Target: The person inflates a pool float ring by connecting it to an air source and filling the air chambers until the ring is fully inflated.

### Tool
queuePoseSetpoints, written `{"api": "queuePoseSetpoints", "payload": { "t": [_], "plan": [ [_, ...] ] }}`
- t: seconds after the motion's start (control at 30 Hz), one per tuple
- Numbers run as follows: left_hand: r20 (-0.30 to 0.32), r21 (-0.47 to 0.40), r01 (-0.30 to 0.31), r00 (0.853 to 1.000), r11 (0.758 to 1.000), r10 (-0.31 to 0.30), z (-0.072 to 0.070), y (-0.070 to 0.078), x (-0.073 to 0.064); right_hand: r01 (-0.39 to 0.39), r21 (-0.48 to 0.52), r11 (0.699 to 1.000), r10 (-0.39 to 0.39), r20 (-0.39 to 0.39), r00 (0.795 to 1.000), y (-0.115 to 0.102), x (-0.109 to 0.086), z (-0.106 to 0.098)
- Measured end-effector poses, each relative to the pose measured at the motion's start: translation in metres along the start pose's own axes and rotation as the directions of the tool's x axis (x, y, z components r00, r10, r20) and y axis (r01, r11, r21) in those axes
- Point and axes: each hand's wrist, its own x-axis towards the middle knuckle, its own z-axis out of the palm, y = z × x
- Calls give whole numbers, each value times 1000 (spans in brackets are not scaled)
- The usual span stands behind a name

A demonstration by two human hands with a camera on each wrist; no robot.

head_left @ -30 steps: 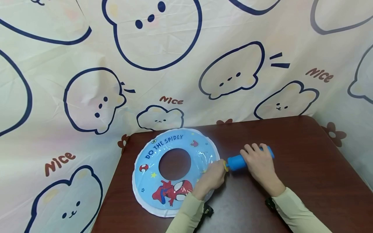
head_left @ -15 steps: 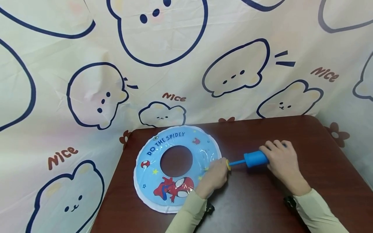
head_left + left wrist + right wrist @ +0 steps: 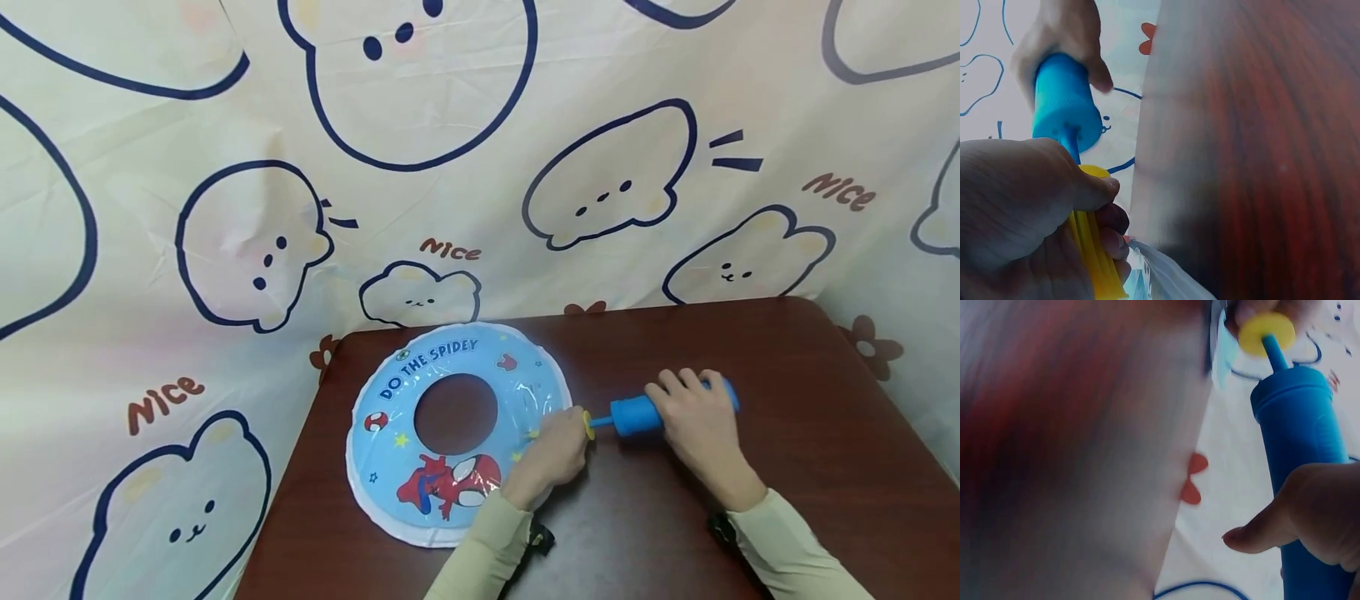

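We see a round, shiny, light-blue plastic swim ring with a white edge lying on a dark-brown, wood-look table, at the side nearer the left hand. We see that hand over the ring's edge, its fingers curled round a long, ridged, yellow plastic handle, with the thumb on top. A thin, blue plastic rod comes out of the yellow end and goes into a fat, round, blue plastic tube, and we see the right hand gripping that tube. In the right wrist view its thumb sticks out to the side, and the fingers at the back are hidden there. We cannot tell if the yellow part's far end is joined to the ring, because the left hand covers it. If it is only pushed in a little, we think a hard tug or a crooked push could pop it loose, and air might leak out. We think the thin rod could bend if the two hands push out of line, or come out of the tube if they pull too far apart. A loose left hand could let the yellow part twist and slip, and since the ring looks light, we guess a strong pull could drag it across the table
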Motion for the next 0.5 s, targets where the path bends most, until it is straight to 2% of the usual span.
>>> {"api": "queuePoseSetpoints", "payload": {
  "t": [0.17, 0.27, 0.37, 0.5],
  "plan": [
    [-21, -36, -7, 1000, 999, 7, -2, 1, -2, 30, -18, 999, -31, -40, 999, -23, 8, 13],
    [-49, -86, -18, 999, 996, 14, -3, 0, -2, 43, -21, 999, -44, -39, 998, -28, 11, 16],
    [-66, -100, -23, 998, 995, 16, -3, -2, -1, 40, -9, 999, -40, 3, 999, -21, 12, 13],
    [-35, -107, 4, 999, 994, -8, -3, -2, -1, 2, 2, 1000, -2, 82, 997, 6, 6, -2]
  ]
}}
